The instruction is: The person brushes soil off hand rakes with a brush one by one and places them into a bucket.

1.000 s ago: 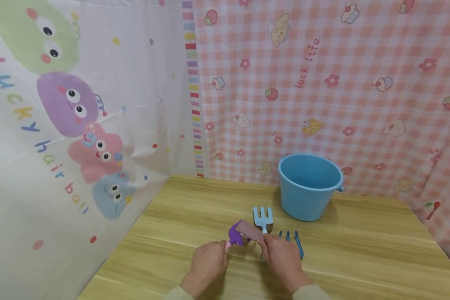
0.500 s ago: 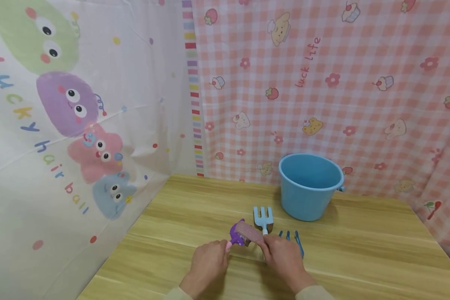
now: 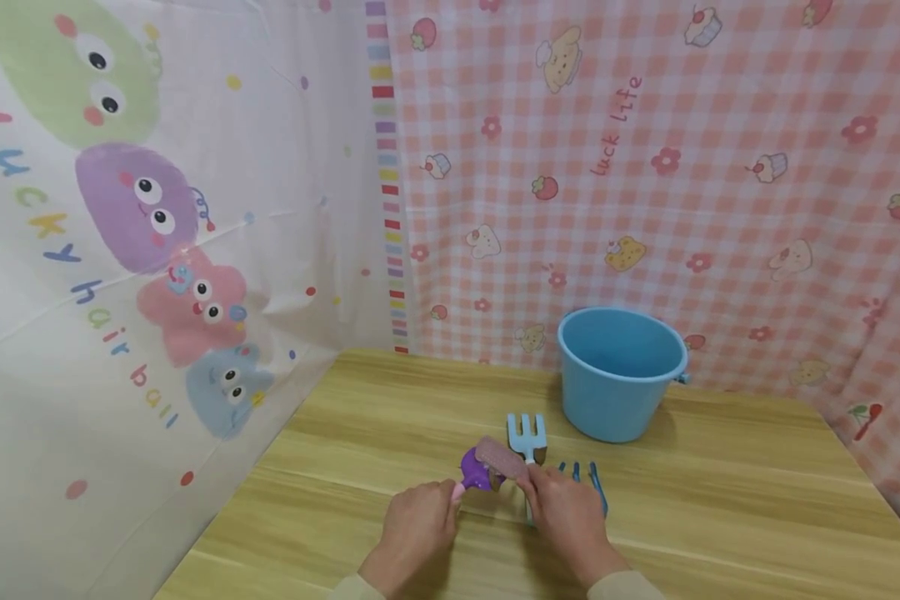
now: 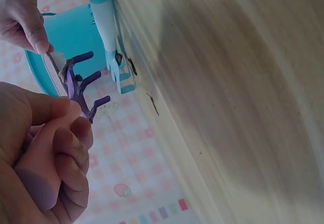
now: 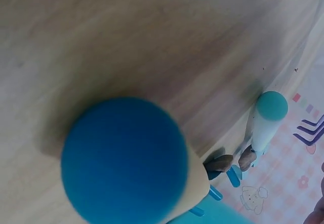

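Note:
In the head view my left hand [image 3: 418, 523] grips the pink handle of a small purple hand rake [image 3: 477, 472]. The left wrist view shows the fingers curled round that handle, with the purple tines [image 4: 90, 78] beyond. Brown smears mark the rake's head. My right hand [image 3: 570, 510] pinches a flat pinkish strip [image 3: 499, 458] with a dotted surface; its kind is unclear. That strip lies against the rake's head. Below the hands, a light blue hand fork [image 3: 527, 433] with brown dirt on it lies on the table, beside a dark blue rake [image 3: 597, 490] partly hidden by my right hand.
A light blue bucket [image 3: 615, 408] stands at the back right of the wooden table [image 3: 735, 492]. Brown bits [image 4: 153, 104] of dirt lie on the wood. A white printed cloth [image 3: 285, 208] hangs at left, a pink checked cloth [image 3: 495, 275] behind.
The purple rake has turned slightly in my left hand and shifted a little right. The pinkish strip has shifted slightly over its head. The bucket and the other tools stay put.

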The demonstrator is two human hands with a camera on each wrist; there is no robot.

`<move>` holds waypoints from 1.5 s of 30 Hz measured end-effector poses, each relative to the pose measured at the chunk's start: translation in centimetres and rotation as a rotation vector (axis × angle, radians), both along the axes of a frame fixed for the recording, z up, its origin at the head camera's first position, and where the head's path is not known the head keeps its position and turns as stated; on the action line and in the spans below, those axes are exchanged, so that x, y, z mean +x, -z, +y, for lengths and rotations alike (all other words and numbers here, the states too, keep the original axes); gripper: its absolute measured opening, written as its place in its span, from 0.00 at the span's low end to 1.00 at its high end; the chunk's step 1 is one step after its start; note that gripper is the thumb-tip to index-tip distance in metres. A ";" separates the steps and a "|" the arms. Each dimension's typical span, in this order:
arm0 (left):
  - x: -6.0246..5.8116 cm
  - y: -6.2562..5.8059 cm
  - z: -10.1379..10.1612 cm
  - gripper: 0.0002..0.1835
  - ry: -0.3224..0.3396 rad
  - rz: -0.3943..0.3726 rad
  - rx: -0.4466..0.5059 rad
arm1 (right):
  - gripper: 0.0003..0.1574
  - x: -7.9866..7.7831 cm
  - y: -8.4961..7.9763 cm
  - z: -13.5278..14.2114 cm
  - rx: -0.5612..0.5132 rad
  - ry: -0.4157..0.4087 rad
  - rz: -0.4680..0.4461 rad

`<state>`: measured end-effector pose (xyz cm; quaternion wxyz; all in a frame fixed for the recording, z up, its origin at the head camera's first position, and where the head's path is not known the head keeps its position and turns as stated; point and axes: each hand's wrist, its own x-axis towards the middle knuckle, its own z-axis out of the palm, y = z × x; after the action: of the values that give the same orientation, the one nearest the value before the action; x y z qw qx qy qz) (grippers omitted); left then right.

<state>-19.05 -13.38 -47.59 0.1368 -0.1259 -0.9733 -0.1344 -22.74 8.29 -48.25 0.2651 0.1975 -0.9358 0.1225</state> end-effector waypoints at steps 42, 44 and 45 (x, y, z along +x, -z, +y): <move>-0.7 -0.9 -0.3 0.12 -0.017 -0.036 0.122 | 0.08 1.8 -0.9 -2.2 -0.035 -0.133 -0.026; -0.7 -1.1 -0.4 0.11 -0.023 -0.041 0.128 | 0.08 1.7 -0.6 -2.2 -0.023 -0.103 -0.031; -0.6 -1.1 -0.4 0.11 -0.025 -0.041 0.127 | 0.09 1.5 -0.6 -2.0 -0.018 -0.086 -0.031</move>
<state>-19.68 -13.78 -46.47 0.1265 -0.1020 -0.9669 -0.1968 -21.20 6.30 -47.69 0.2468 0.2331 -0.9293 0.1454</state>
